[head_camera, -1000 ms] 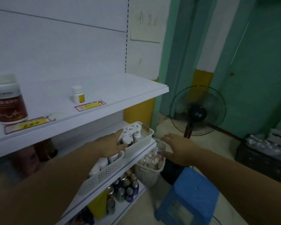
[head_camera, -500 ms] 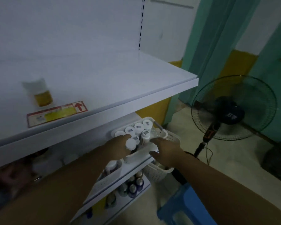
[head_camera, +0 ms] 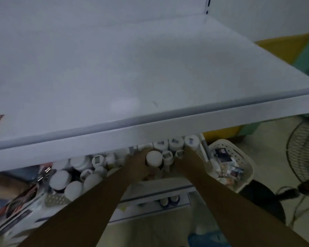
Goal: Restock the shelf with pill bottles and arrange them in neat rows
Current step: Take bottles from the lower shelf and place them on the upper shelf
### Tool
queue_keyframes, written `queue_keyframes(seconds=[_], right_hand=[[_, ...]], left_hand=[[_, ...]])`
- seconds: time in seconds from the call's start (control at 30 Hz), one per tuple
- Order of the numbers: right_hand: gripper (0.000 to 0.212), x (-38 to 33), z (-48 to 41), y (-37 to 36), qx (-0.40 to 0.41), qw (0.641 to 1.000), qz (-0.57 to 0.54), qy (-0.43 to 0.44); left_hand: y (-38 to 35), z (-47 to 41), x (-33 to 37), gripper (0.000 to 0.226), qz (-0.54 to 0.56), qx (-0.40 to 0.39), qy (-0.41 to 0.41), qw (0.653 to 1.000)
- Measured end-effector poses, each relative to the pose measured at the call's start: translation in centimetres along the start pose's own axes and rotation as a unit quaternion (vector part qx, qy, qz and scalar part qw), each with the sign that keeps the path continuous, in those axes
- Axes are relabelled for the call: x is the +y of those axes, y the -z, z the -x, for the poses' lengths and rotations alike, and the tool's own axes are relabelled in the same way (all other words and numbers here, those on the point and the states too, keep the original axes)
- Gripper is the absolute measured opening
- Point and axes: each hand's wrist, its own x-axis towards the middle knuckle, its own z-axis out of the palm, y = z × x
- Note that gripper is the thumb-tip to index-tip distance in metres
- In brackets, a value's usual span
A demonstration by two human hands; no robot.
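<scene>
The white upper shelf [head_camera: 150, 72] fills the top of the view, its surface bare here. Below its front edge, a white basket [head_camera: 204, 152] on the lower shelf holds several white-capped pill bottles [head_camera: 176, 142]. My left hand [head_camera: 140, 164] is inside the basket, wrapped around one white-capped bottle [head_camera: 153, 157]. My right hand [head_camera: 186, 158] reaches in beside it, touching the bottles at the basket's right end. Its fingertips are hidden among the caps, so its grip is unclear.
More white-capped bottles [head_camera: 73, 188] fill a second basket to the left, next to flat boxes [head_camera: 20, 196]. A white floor basket [head_camera: 249, 168] of small packs stands at right. Beyond it is a fan [head_camera: 307, 154]; a blue stool [head_camera: 203, 237] sits below.
The view has tipped down and closer to the shelf edge. Both hands have moved deeper into the basket, and my left hand has closed around a white-capped bottle.
</scene>
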Motion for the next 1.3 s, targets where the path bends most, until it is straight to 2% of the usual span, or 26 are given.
queue_keyframes(seconds=[0.17, 0.27, 0.33, 0.4, 0.5, 0.57, 0.67, 0.77, 0.9, 1.0, 1.07, 1.13, 1.2, 1.3], right_hand=[[0.028, 0.9, -0.6, 0.1, 0.011, 0.999, -0.036, 0.016], [0.026, 0.6, -0.6, 0.5, 0.013, 0.999, -0.05, 0.015], [0.032, 0.1, -0.1, 1.3, 0.017, 0.998, -0.064, 0.007], [0.038, -0.8, 0.9, 2.3, 0.044, 0.995, -0.09, 0.015], [0.041, -2.7, 2.8, 3.6, 0.101, 0.983, -0.141, 0.067], [0.041, -4.7, 4.4, 4.2, 0.059, 0.974, -0.209, 0.063], [0.044, -7.5, 8.0, 3.9, -0.067, 0.938, -0.34, 0.036], [0.043, -10.2, 12.9, 2.4, -0.124, 0.92, -0.369, 0.042], [0.034, -14.5, 19.2, -0.5, -0.177, 0.891, -0.414, 0.064], [0.037, -17.8, 23.7, -2.0, -0.233, 0.864, -0.439, 0.077], [0.039, -19.7, 26.0, -2.7, -0.254, 0.86, -0.422, 0.131], [0.052, -21.6, 28.3, -3.1, -0.24, 0.868, -0.389, 0.192], [0.058, -23.3, 30.1, -3.7, -0.23, 0.861, -0.401, 0.212], [0.054, -25.7, 32.0, -4.3, -0.249, 0.839, -0.425, 0.232]], left_hand=[[-0.7, 0.5, 0.5, 0.06, 0.03, 0.04, 0.019, 0.999], [-0.4, 1.2, 1.4, 0.051, 0.126, 0.031, 0.027, 0.991], [0.3, 1.7, 1.8, 0.042, 0.136, 0.089, 0.02, 0.986], [1.8, 3.2, 2.9, 0.034, 0.2, 0.151, 0.011, 0.968], [4.5, 6.0, 4.1, 0.028, 0.28, 0.181, 0.0, 0.943], [6.2, 8.4, 4.4, 0.02, 0.319, 0.181, -0.01, 0.93], [7.9, 12.9, 4.0, 0.031, 0.347, 0.157, -0.013, 0.924], [9.2, 18.7, 2.8, 0.03, 0.344, 0.143, -0.028, 0.928], [12.0, 25.9, 0.9, 0.032, 0.343, 0.167, -0.026, 0.924], [14.7, 30.9, -0.1, 0.032, 0.341, 0.182, -0.048, 0.921], [16.5, 33.9, -0.5, 0.032, 0.337, 0.196, -0.063, 0.919], [18.0, 36.6, -0.6, 0.03, 0.333, 0.213, -0.08, 0.915], [19.4, 39.1, -0.6, 0.027, 0.324, 0.232, -0.094, 0.912], [21.5, 42.1, -0.9, 0.032, 0.317, 0.257, -0.102, 0.907]])
